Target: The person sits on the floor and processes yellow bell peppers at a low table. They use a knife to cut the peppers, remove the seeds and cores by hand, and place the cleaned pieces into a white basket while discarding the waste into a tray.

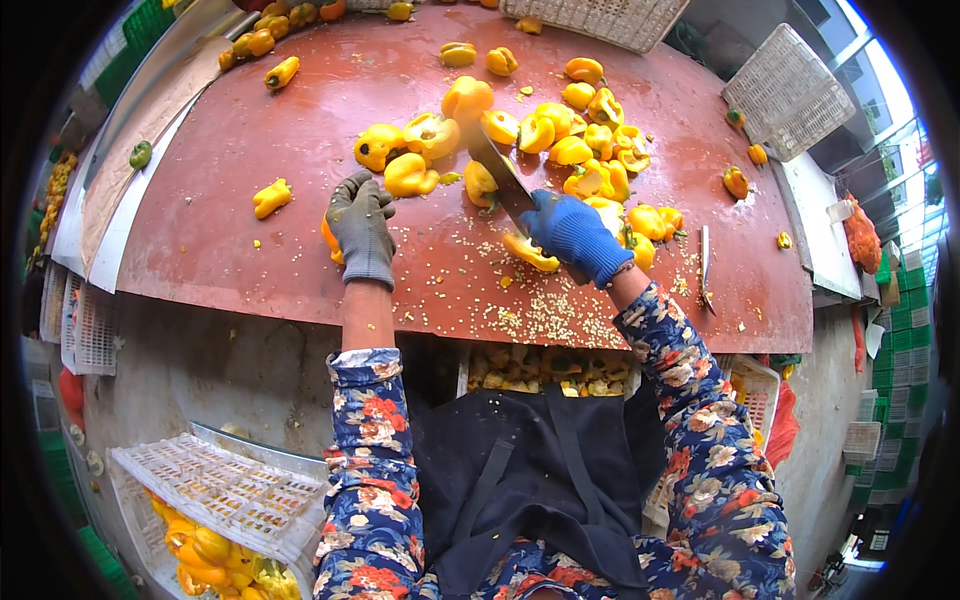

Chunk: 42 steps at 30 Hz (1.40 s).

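My right hand (574,231), in a blue knit glove, grips a broad-bladed knife (504,176). Its blade points up and away over the red table. At the blade's tip a yellow bell pepper (466,99) is blurred; whether they touch I cannot tell. My left hand (364,225), in a grey coated glove, is curled over the table's left-centre. An orange-yellow pepper piece (331,241) shows past its outer side, mostly hidden, so a hold is unclear. Just beyond lie a pepper with a dark spot (377,146), a cut half (433,135) and another yellow pepper (410,175).
Many cut peppers (570,150) are heaped right of the knife. Seeds (540,315) litter the near edge of the red table (225,165). A slim metal tool (705,262) lies at right. Plastic crates (225,487) stand below, one with peppers; a scrap-filled bin (555,371) sits under the edge.
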Tool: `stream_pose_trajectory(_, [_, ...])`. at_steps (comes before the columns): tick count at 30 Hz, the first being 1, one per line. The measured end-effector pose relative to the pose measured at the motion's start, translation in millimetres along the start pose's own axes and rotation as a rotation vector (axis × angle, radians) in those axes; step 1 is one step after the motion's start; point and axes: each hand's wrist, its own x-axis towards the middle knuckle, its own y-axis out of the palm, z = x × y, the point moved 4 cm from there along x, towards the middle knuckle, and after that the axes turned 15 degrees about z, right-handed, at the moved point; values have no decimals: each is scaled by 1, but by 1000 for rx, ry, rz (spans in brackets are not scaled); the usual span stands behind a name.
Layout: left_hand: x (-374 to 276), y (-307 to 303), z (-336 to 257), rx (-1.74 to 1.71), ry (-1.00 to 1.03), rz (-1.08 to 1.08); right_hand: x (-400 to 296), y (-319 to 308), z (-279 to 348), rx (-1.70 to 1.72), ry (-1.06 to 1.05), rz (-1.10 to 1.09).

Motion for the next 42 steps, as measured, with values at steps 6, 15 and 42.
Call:
stream_pose_trajectory(6, [-3, -32, -21, 0, 56, -67, -42, -39, 52, -20, -81, -185])
stream_pose_trajectory(15, [5, -33, -16, -48, 58, -83, 32, 27, 37, -37, 7, 362])
stream_pose_trajectory(42, [20, -38, -18, 79, 49, -24, 143, 0, -22, 226, 81, 297])
